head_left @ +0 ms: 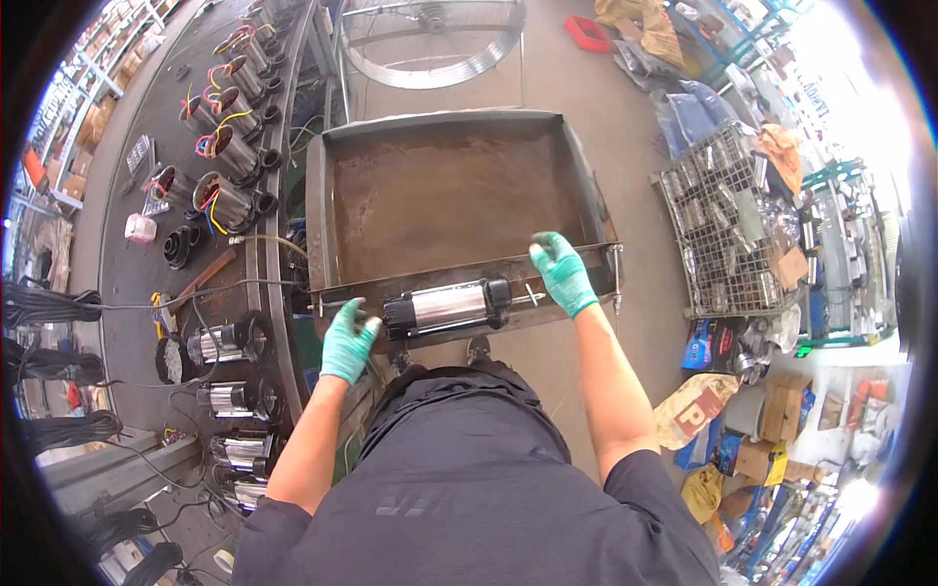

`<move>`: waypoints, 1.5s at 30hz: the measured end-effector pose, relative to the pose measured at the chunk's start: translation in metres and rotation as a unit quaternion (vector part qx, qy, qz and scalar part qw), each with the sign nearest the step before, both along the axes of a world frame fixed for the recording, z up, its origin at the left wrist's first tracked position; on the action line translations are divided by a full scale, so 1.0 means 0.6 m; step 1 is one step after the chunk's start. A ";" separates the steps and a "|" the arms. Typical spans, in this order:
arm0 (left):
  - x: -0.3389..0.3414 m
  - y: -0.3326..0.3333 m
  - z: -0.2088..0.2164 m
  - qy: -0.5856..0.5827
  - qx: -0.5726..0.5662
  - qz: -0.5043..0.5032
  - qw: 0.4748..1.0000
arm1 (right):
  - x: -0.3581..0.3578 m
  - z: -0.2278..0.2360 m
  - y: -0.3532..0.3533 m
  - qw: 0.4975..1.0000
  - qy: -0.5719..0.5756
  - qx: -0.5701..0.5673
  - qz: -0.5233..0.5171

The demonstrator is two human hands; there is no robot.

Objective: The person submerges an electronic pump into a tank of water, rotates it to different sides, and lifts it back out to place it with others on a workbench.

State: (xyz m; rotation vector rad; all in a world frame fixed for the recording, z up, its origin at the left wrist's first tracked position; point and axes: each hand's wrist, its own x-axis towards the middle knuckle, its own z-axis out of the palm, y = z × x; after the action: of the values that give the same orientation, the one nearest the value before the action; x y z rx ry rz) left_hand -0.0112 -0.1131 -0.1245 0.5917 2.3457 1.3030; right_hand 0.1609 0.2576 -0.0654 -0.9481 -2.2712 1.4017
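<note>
A silver motor body with black end caps (447,307) lies on its side across the near rim of a rusty metal tray (449,195). A thin shaft sticks out of its right end. My left hand (349,340), in a green glove, is at the motor's left end, fingers curled and touching the black cap. My right hand (562,273), also in a green glove, rests on the tray's near rim just right of the shaft, fingers spread. Neither hand has a clear grip on the motor.
A long dark workbench (127,264) on my left carries several motor housings with coloured wires (220,146), silver motors (230,396) and black cable coils. A round wire fan guard (430,39) lies beyond the tray. A wire crate of metal parts (728,215) and cardboard boxes stand on the right.
</note>
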 end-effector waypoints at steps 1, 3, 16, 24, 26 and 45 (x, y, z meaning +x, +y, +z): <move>0.011 0.014 0.028 0.013 -0.063 -0.029 0.998 | 0.012 -0.001 0.015 0.991 -0.088 0.078 0.058; 0.029 0.034 0.024 0.079 -0.111 -0.090 0.987 | 0.049 -0.022 0.034 0.956 -0.229 0.093 0.158; 0.058 0.085 0.078 0.096 -0.375 -0.137 0.912 | 0.057 -0.063 0.056 0.862 -0.273 0.102 0.415; 0.059 0.090 0.095 0.082 -0.369 -0.134 0.916 | 0.076 -0.120 0.023 0.827 -0.287 0.319 0.363; 0.060 0.094 0.097 0.084 -0.369 -0.140 0.915 | 0.072 -0.120 0.029 0.822 -0.304 0.322 0.358; 0.060 0.088 0.089 0.093 -0.364 -0.134 0.917 | 0.110 -0.145 0.041 0.881 -0.076 -0.450 0.127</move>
State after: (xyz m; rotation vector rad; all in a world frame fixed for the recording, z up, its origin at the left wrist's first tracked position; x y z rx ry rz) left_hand 0.0248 -0.0603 -0.0714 0.7587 2.5356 0.2075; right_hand 0.2271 0.2823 -0.1522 -1.0237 -1.8308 2.6926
